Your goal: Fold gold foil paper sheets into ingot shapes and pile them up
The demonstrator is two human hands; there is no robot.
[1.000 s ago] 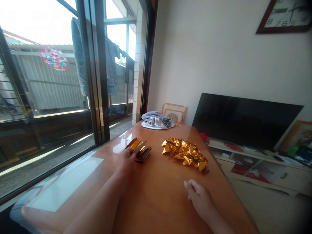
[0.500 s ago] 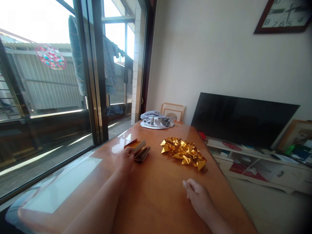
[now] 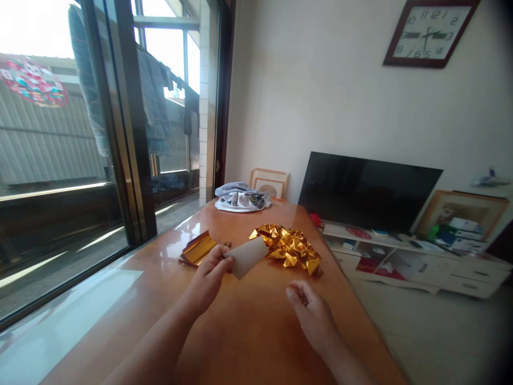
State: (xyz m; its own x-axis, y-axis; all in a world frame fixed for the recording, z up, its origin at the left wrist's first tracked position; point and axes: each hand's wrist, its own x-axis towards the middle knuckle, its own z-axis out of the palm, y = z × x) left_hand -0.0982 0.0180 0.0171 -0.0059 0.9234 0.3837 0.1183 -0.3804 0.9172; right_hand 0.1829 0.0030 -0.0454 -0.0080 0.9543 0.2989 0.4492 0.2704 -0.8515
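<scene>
Over the glossy orange-brown table [image 3: 248, 342], the left hand [image 3: 210, 275] is holding up a single sheet of paper [image 3: 246, 256], its dull grey-brown side facing the camera, with thumb and fingers pinching its left edge. That sheet is hanging just above the tabletop, between the stack of gold foil sheets [image 3: 198, 248] lying flat to its left and the pile of crumpled gold foil pieces [image 3: 288, 247] sitting just behind it to the right. Nearer the camera, the right hand [image 3: 310, 315] is hovering empty above the table, its fingers curling loosely inward without closing on anything, a little apart from the sheet. At the far end of the table a bundle of grey and white cloth [image 3: 240, 198] is lying, with picture frames [image 3: 269, 183] leaning against the wall behind it. Beside the table a dark television [image 3: 368, 187] is standing on a low white cabinet [image 3: 436, 262], and a wall clock [image 3: 430, 32] is hanging above.
</scene>
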